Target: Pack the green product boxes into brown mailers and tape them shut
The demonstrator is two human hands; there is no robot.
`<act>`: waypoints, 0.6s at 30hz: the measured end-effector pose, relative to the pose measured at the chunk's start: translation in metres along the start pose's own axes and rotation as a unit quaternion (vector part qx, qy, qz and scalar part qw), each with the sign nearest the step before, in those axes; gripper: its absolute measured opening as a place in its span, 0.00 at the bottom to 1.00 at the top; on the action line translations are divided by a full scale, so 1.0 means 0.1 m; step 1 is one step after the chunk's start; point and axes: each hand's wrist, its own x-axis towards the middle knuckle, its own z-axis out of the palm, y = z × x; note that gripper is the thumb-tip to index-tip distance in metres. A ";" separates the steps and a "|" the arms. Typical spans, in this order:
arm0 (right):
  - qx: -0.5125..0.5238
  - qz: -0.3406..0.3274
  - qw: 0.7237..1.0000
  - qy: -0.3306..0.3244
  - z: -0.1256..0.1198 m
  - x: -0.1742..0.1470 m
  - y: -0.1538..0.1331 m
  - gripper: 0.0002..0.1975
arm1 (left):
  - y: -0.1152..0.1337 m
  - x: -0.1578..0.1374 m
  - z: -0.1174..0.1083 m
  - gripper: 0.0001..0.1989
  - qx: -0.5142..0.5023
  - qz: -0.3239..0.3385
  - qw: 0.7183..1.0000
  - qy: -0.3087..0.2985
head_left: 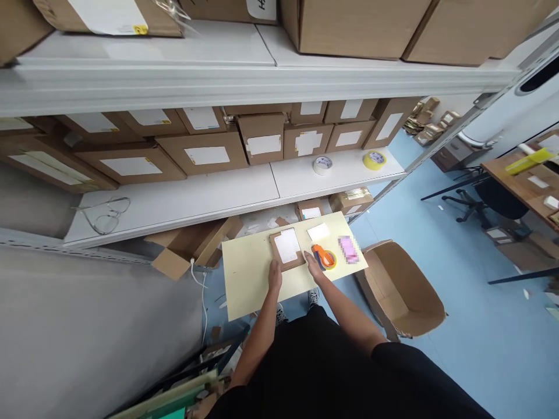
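Note:
A small flat cardboard box [298,260] with a white label [287,245] lies on the pale yellow tabletop [248,273]. My left hand [275,276] grips its lower left corner, the thumb along the edge. At the box's right edge is my right hand [313,267], fingers stretched forward and touching its side; the undersides of both hands are hidden. Just beyond my right hand sits an orange tape dispenser [322,255] with a roll of yellow tape [331,261]. White paper labels [318,232] lie behind it, and a pixelated pink object [348,249] is farther right.
Ahead, a shelf [209,195] carries labelled cardboard boxes [207,154], a white tape roll [322,165] and a yellow tape roll [374,159]. An open carton [408,291] stands on the floor at right. Another opened box [196,247] lies left of the tabletop.

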 end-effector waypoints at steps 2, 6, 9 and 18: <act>-0.006 -0.060 0.998 0.020 -0.10 0.08 -0.13 0.34 | 0.17 0.02 0.06 0.25 0.039 0.049 0.996 0.058; -0.017 -0.135 0.990 0.028 -0.42 0.33 -0.40 0.33 | 0.65 0.17 0.37 0.24 0.052 0.106 0.991 0.060; -0.038 -0.138 0.989 0.030 -0.73 0.64 -0.51 0.33 | 0.94 0.36 0.79 0.27 0.049 0.110 0.993 0.001; -0.320 -0.055 0.945 -0.035 -1.29 1.65 -0.34 0.30 | 0.94 1.09 1.93 0.38 0.133 -0.015 0.989 -0.054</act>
